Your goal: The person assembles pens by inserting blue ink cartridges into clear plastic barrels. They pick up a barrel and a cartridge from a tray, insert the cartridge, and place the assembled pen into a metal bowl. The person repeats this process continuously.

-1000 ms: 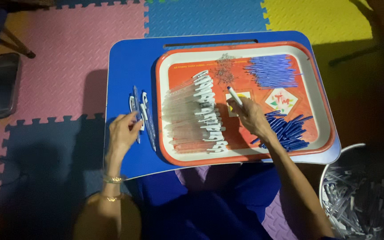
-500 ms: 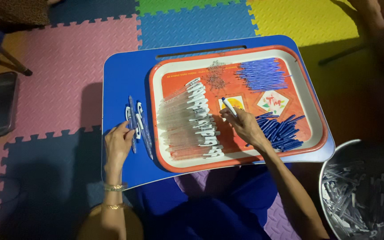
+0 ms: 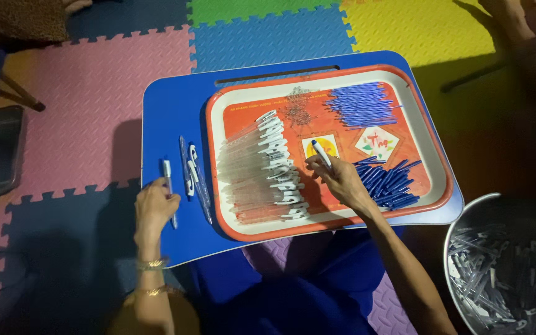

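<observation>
holding a pen in each hand over the blue worktop

sitting on the foam floor mats (image 3: 94,105), i look down at the low blue worktop (image 3: 169,111) across my lap. my left hand (image 3: 154,208) rests at its near left edge, fingers curled shut around a clear pen with a white cap (image 3: 169,186), which lies along the surface pointing away from me. just beside it, to the right, two more finished pens (image 3: 192,180) lie side by side on the blue top, apart from my fingers.

my right hand (image 3: 339,180) is inside the orange tray (image 3: 218,124), near its middle, pinching a short white piece with a blue tip (image 3: 321,153) that sticks up and away from my knuckles; the fingers are closed on it. left of that hand a long row of clear barrels with white caps (image 3: 265,170) is stacked across the tray. right of the hand, touching my wrist side, lies a heap of dark blue caps (image 3: 389,183). at the far right corner of the tray sits a bundle of thin blue refills (image 3: 361,102), and beside it a small dark clump of tiny parts (image 3: 296,111), too small to tell.

off the worktop, by my right knee, a round metal basin (image 3: 460,248) holds a pile of pale pen parts (image 3: 504,273).
</observation>
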